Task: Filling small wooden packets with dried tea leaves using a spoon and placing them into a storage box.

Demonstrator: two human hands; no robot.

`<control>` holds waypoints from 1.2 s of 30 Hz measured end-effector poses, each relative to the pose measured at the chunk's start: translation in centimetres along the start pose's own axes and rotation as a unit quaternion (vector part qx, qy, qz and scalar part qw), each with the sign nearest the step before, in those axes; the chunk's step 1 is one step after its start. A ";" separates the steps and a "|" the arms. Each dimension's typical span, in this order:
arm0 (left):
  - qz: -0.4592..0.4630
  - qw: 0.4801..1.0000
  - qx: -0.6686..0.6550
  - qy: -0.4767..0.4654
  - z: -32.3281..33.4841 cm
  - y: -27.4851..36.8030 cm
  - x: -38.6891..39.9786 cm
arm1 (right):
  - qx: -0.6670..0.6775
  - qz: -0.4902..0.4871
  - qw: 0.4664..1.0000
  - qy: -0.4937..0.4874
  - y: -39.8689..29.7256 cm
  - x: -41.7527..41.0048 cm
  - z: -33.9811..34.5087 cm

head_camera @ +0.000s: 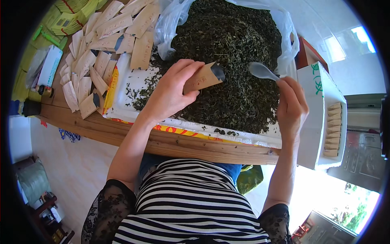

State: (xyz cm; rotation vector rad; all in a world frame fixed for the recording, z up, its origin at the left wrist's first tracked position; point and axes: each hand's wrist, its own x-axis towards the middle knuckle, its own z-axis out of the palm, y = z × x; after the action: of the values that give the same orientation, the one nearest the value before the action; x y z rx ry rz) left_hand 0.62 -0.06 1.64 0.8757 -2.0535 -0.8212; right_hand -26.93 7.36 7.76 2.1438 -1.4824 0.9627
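Observation:
My left hand (172, 87) holds a small brown kraft-paper packet (203, 77) between thumb and fingers. The packet's dark-lined mouth gapes to the right, above a large heap of dark dried leaves (225, 39) that look like tea. In my right hand (291, 106) is the handle of a translucent plastic spoon (263, 71). Its bowl points left over the heap, apart from the packet; whether it carries any leaves is hard to tell. The heap spills from a clear plastic bag (288, 36) onto a white foam tray (143, 111).
Many more kraft packets (115, 26) lie piled at the left on the wooden table (189, 149). Beyond them are bundled yellow-green packs (68, 23) and a small white box (50, 65). At the right, a white foam box (313, 122) holds a row of upright packets (333, 131).

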 end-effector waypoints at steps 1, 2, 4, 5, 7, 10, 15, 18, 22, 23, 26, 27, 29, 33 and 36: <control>-0.001 1.000 -0.002 0.000 0.0 0.0 0.0 | -0.024 0.036 0.999 -0.026 1.2 -1.1 0.2; -0.015 1.000 -0.005 -0.004 -0.1 0.0 -0.1 | -0.047 0.072 0.995 -0.051 2.1 -2.1 0.6; -0.028 1.000 -0.011 -0.009 0.0 0.0 0.0 | -0.037 0.087 0.994 -0.060 2.9 -4.0 1.9; -0.029 0.999 -0.011 -0.011 0.0 0.0 0.0 | -0.026 0.102 0.992 -0.067 3.3 -4.8 2.5; -0.031 0.999 -0.010 -0.014 0.1 0.1 0.0 | 0.020 0.124 0.991 -0.049 2.9 -5.1 4.2; -0.032 0.999 -0.004 -0.019 0.2 0.2 0.0 | 0.184 0.239 0.953 -0.004 2.7 -4.8 6.8; -0.009 1.000 0.018 -0.006 0.1 0.6 0.1 | 0.294 0.339 0.894 0.015 3.2 -5.1 7.0; -0.005 1.000 0.012 -0.009 0.3 0.8 0.3 | 0.345 0.372 0.861 0.028 3.0 -4.8 6.0; -0.023 0.999 0.010 -0.020 0.4 1.1 0.5 | 0.368 0.339 0.865 0.036 2.0 -3.2 4.4; -0.021 1.000 0.010 -0.018 0.6 1.1 0.6 | 0.370 0.337 0.865 0.035 1.5 -2.7 3.8; -0.018 1.000 0.013 -0.015 0.6 0.9 0.5 | 0.359 0.299 0.884 0.023 -0.2 -0.9 2.5; -0.016 1.000 0.013 -0.016 0.6 0.9 0.5 | 0.348 0.270 0.898 0.013 -0.6 -0.4 2.3; -0.013 1.000 0.007 -0.015 0.6 0.9 0.5 | 0.336 0.239 0.911 0.002 -1.5 0.5 2.0; 0.000 1.000 -0.003 -0.012 0.6 0.5 0.2 | 0.184 0.082 0.979 -0.042 -3.5 1.8 2.6; -0.007 1.000 -0.019 -0.008 0.6 0.2 0.0 | 0.132 -0.078 0.985 -0.074 -4.4 3.4 2.5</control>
State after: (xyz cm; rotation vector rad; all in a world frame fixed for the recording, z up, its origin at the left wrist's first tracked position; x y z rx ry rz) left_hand 0.09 0.14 1.48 0.8668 -2.0407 -0.8760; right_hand -21.34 5.21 8.75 2.5280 -1.2844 1.0107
